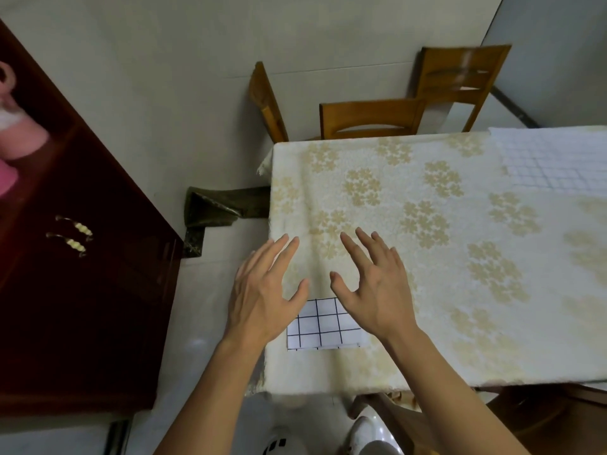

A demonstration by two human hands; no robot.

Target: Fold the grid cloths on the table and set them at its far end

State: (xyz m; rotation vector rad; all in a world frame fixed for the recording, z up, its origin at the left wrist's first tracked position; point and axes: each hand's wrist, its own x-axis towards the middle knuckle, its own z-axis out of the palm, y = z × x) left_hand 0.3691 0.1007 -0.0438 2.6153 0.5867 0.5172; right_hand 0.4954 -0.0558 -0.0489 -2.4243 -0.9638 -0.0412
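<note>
Bare, spread fingers grip nothing: left hand (262, 290) and right hand (371, 290) hover over a folded grid cloth (323, 325) near the table (460, 323) edge; another grid cloth (555, 159) lies unfolded far right, apparently awaiting folding

Dim indoor light, soft blur, warped edges

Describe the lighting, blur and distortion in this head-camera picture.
Head view: dim, soft indoor light; the cabinet falls nearly black; wide-angle bending curves the table edges; the far grid cloth looks washed out and soft; the folded grid cloth between both hands stays crisp.
</note>
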